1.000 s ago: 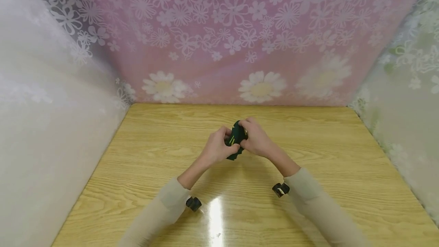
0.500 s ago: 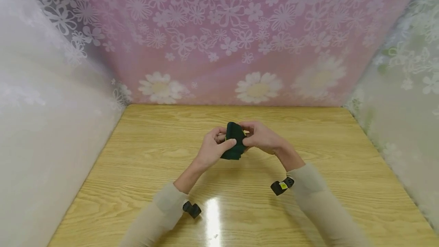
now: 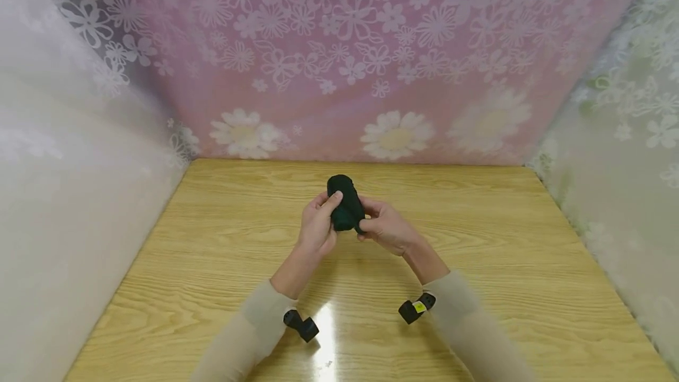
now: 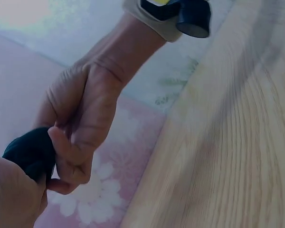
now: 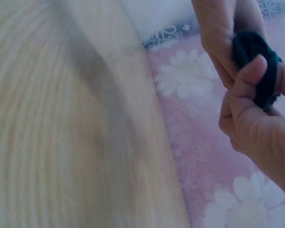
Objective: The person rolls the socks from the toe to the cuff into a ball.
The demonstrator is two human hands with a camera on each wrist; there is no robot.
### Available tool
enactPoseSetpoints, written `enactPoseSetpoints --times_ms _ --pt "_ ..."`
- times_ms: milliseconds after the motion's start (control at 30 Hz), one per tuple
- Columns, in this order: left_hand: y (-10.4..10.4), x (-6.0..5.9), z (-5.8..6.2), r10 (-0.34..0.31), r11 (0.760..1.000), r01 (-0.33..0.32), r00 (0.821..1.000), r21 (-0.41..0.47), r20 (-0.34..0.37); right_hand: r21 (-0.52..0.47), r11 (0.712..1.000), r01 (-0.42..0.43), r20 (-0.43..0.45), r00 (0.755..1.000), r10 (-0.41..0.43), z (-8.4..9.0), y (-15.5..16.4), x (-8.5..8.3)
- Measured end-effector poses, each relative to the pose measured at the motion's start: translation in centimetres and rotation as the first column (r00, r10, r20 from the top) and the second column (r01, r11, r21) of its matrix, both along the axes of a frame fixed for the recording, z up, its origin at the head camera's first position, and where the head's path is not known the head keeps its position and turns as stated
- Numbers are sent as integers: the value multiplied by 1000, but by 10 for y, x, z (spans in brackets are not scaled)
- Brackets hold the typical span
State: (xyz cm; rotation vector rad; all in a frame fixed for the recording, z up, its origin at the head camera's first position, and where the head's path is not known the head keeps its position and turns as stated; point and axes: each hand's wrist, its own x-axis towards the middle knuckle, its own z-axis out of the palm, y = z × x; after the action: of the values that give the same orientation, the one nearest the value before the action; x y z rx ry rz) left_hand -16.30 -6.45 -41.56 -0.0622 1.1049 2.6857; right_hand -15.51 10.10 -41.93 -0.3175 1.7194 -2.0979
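Note:
A dark green cloth roll (image 3: 347,208) is held above the table by both hands in the head view. My left hand (image 3: 316,226) grips its left side, thumb lying across the front. At the lower right edge, my right hand (image 3: 389,230) pinches a flap of the cloth between thumb and fingers. The right wrist view looks into the coiled end of the cloth (image 5: 247,45), with the right thumb pressing on it. Part of the cloth (image 4: 31,152) shows between the hands in the left wrist view; the rest is hidden behind the left hand.
A wood-grain table (image 3: 239,264) lies below the hands. A pink flowered backdrop (image 3: 318,105) stands along its far edge, with pale side panels left and right. Small black cameras (image 3: 302,326) sit on both wrists.
The cloth has gone from a loose folded bundle with yellow stripes showing to a smooth, compact roll. Both hands have shifted left, and the left thumb lies higher on it.

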Motion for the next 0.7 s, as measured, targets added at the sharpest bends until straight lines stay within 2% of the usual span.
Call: enactPoseSetpoints --times_ms 67,133,267,333,400,467,533,600,667,700 --pt "3 0 0 29 999 -29 1000 22 6 -38 995 91 0 996 -91 -4 -8 3" --pt "7 -1 1 69 997 -68 998 44 -2 -76 977 199 -6 980 -200 -7 -16 7" --pt "17 -1 1 135 989 -133 991 63 -23 -120 906 406 12 913 -407 -11 -29 13" --pt "18 -2 -1 111 993 -109 993 48 -44 -123 872 473 44 881 -471 -11 -31 15" --pt "13 -5 -5 20 1000 -21 996 -11 -89 -114 859 499 70 867 -494 -10 -28 16" --pt "3 -9 -8 -112 989 96 983 -116 -143 -81 865 496 79 868 -491 -8 -22 18" --pt "-8 -15 -11 -249 949 198 948 -245 -198 -45 886 461 67 886 -458 -7 -15 20" --pt "-18 -20 -12 -362 897 271 903 -349 -230 -5 908 419 48 907 -419 -5 -9 22" --pt "-26 -24 -12 -435 856 313 866 -412 -246 23 928 372 25 928 -373 -4 -2 24" --pt "-29 -25 -13 -458 843 329 854 -425 -248 33 937 347 17 938 -347 -3 0 24"
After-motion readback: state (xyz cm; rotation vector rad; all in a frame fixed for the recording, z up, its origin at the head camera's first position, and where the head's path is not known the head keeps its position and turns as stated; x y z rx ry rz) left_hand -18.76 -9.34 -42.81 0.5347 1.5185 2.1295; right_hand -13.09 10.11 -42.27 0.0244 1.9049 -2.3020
